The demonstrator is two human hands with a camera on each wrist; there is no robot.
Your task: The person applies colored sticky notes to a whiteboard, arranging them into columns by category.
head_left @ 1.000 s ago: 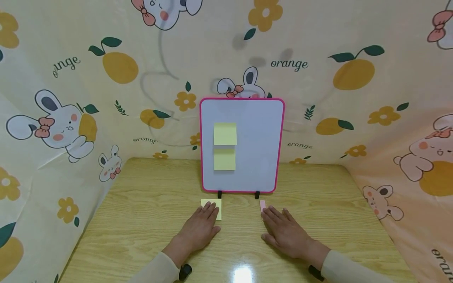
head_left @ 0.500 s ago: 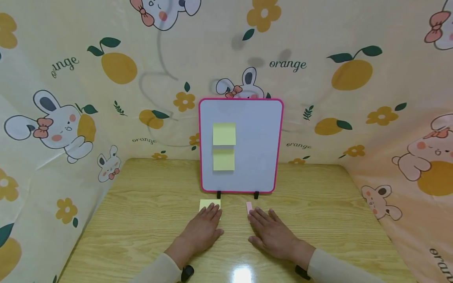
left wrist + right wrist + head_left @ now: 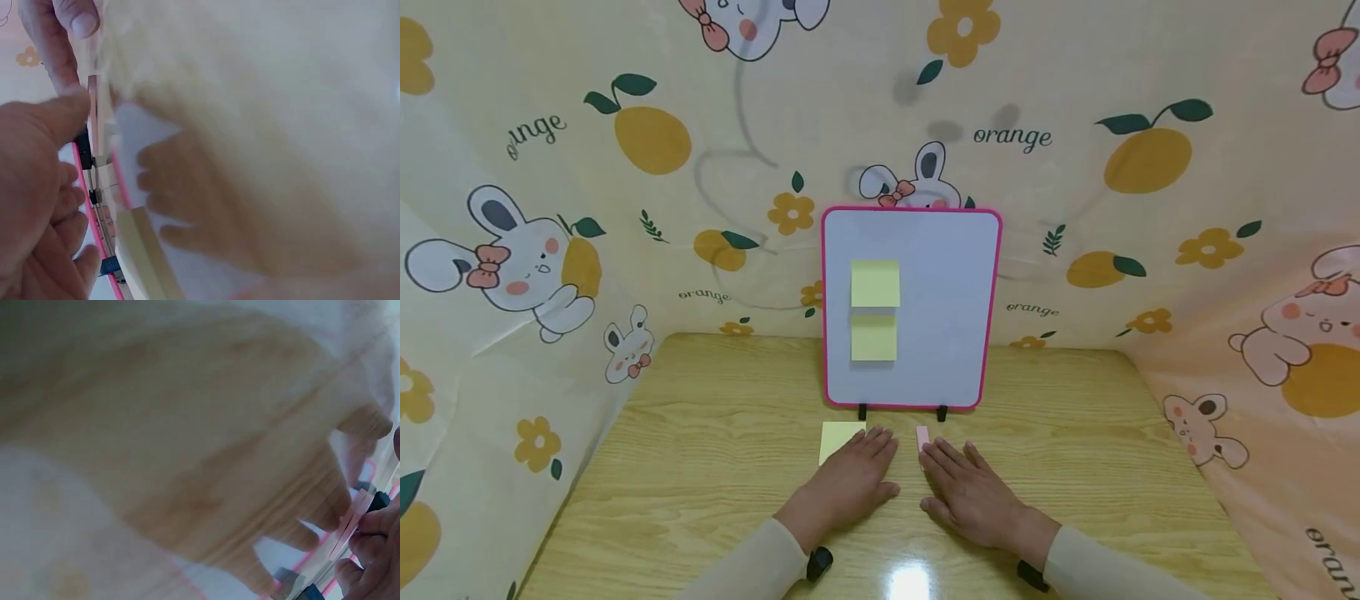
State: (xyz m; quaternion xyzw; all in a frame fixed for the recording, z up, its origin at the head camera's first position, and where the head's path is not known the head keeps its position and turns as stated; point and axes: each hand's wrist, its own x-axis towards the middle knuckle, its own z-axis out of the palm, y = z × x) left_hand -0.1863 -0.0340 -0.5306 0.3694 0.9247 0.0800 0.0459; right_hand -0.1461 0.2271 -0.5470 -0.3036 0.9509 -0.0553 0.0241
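While resting left hand [image 3: 850, 479] straight-fingered partly over yellow note [image 3: 835, 437], resting right hand [image 3: 973, 496] likewise over pink strip [image 3: 922, 435]. Possibly risking strip skew through dragging.

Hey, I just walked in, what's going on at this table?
A person has both hands, fingers extended, at the table before a pink-framed whiteboard. The right hand is at a pink strip, partly covering it. The left hand partly hides a yellow paper square lying there. On the board, an upper yellow note sits above a lower yellow note.
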